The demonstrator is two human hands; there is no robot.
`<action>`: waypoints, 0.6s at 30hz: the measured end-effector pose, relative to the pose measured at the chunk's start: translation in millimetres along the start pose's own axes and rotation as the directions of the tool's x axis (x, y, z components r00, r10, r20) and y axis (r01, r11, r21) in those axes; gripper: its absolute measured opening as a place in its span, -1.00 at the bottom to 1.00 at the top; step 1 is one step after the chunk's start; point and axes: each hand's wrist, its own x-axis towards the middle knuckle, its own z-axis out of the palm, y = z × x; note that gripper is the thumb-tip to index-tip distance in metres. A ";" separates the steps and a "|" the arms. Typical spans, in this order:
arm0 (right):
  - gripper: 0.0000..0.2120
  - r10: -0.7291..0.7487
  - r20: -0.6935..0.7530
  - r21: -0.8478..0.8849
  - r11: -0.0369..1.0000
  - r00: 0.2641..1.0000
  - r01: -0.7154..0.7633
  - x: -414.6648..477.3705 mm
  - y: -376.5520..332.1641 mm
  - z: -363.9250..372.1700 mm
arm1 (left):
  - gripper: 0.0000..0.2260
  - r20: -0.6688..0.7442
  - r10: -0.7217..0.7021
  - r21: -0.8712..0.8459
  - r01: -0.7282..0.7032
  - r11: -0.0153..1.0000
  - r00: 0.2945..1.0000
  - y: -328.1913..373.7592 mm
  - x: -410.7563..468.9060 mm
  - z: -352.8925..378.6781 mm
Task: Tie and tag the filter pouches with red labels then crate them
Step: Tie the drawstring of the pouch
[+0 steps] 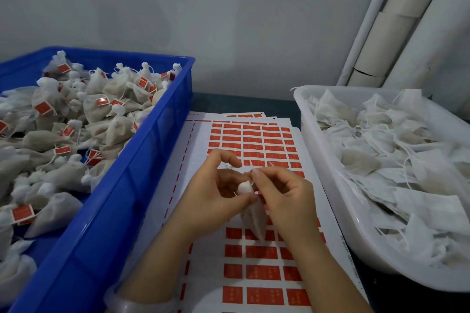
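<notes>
Hanging between both grips, a filter pouch [255, 223] is held just above the sheet of red labels [259, 140], which is spread on the dark counter [241, 101]. The pouch's gathered neck is pinched between the thumb and fingers of the left grip [216, 193], whose index finger is raised and curled above it. The thin drawstring [252, 181] at the neck is pinched by the fingertips of the right grip [284, 201], its remaining fingers being curled beside the pouch's body. Both grips are thus closed, the left on the pouch and the right on its string, and they are met at the neck. A pale bangle [137, 302] is worn on the left wrist. To the left, touching the sheet's edge, a blue crate [122, 185] is heaped with tied pouches [106, 109] carrying red tags. To the right, a white tray [330, 185] is filled with flat untied pouches [381, 160] with loose strings. Pale pipes [396, 20] are seen against the grey wall behind the tray.
</notes>
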 end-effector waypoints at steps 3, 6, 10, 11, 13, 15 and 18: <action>-0.94 0.104 0.010 0.087 0.991 0.994 -0.105 0.9 0.3 0.0 | -0.71 -0.039 -0.008 0.011 0.008 1.000 0.999 -1.4 1.8 0.6; -0.95 0.128 0.007 0.111 0.986 0.992 -0.128 0.4 2.0 1.5 | -0.82 -0.044 -0.016 0.024 0.018 1.000 0.999 -2.3 2.6 2.5; -0.96 0.156 -0.018 0.143 0.978 0.988 -0.151 0.6 5.2 2.7 | -0.89 -0.074 -0.032 0.047 0.036 0.998 0.997 -3.8 3.7 4.7; -0.96 0.154 -0.022 0.147 0.978 0.988 -0.149 0.4 5.3 3.2 | -0.89 -0.094 -0.040 0.048 0.045 0.998 0.995 -4.4 4.1 5.0; -0.95 0.144 -0.033 0.148 0.979 0.989 -0.137 0.3 5.5 4.3 | -0.83 -0.116 -0.044 0.039 0.049 0.998 0.992 -5.2 4.3 5.0; -0.93 0.144 -0.053 0.147 0.980 0.988 -0.135 0.3 6.5 5.1 | -0.78 -0.107 -0.053 0.028 0.056 0.998 0.993 -5.1 3.9 4.4; -0.88 0.189 -0.101 0.201 0.965 0.977 -0.166 0.7 8.3 5.5 | -0.75 -0.073 -0.080 0.011 0.081 0.997 0.994 -5.3 3.6 5.4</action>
